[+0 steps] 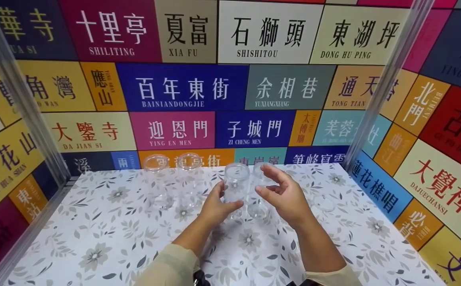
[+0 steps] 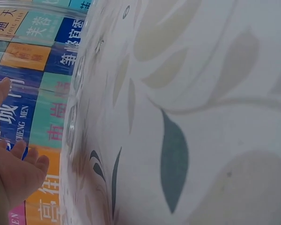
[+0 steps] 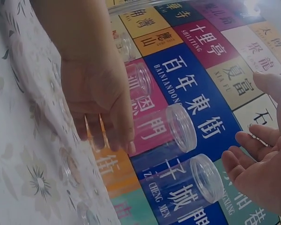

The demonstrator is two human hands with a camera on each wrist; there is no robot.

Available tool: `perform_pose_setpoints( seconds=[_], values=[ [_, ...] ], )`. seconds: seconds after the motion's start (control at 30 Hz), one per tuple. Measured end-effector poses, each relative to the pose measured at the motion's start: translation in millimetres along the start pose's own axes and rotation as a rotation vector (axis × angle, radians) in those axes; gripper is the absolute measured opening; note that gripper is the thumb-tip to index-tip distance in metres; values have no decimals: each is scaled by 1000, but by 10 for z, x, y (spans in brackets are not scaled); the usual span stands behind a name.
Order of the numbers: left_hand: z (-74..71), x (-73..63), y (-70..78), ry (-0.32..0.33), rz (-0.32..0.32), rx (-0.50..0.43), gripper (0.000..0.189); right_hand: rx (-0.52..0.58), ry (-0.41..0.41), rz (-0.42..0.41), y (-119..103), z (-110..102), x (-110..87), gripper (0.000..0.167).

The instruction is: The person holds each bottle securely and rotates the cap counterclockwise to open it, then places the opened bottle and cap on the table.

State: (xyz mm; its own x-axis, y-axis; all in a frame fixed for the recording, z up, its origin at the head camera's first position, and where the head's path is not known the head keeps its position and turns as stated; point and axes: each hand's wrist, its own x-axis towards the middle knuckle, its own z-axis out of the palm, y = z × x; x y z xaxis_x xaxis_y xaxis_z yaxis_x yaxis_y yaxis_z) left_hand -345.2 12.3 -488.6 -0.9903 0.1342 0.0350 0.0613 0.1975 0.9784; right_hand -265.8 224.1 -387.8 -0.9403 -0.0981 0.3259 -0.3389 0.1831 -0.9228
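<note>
the left hand (image 1: 218, 204) is beside a clear cylindrical jar (image 1: 236, 174), fingers along its left side and thumb across its near face; the fingers are loosely extended rather than wrapped round it, and i cannot tell whether they touch the wall. in the right wrist view those fingers hang down, with the thumb near the jar. the right hand (image 1: 286, 194) is spread in a loose c, thumb and index finger well apart, at the right side of a second clear jar (image 1: 257, 204); it has hold of nothing that i can make out, and whether a fingertip meets the plastic i cannot tell. these two jars stand upright, near each other, between the hands, toward the back of the floral-patterned table (image 1: 250, 258). another upright pair, a far-left jar (image 1: 157, 180) and a jar beside it (image 1: 190, 180), is left of the left hand. a faint clear round piece (image 1: 323, 204) is on the table to the right, too indistinct to identify. behind is a wall of coloured name panels (image 1: 182, 87). both arms wear pale sleeves (image 1: 170, 264).
</note>
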Motion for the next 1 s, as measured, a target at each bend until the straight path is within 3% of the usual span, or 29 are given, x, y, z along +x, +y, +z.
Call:
perform_pose_setpoints(
  seconds=[0.33, 0.4, 0.57, 1.0],
  values=[
    [-27, -40, 30, 7, -23, 37, 90, -4, -6, 2, -32, 65, 7, 68],
    [-54, -73, 51, 1, -5, 48, 90, -2, -9, 7, -25, 62, 15, 69],
    [-121, -206, 121, -9, 62, 69, 90, 1, -11, 15, -28, 59, 37, 70],
    [-236, -603, 308, -52, 159, 118, 88, -46, -7, 25, -63, 99, 46, 72]
  ],
)
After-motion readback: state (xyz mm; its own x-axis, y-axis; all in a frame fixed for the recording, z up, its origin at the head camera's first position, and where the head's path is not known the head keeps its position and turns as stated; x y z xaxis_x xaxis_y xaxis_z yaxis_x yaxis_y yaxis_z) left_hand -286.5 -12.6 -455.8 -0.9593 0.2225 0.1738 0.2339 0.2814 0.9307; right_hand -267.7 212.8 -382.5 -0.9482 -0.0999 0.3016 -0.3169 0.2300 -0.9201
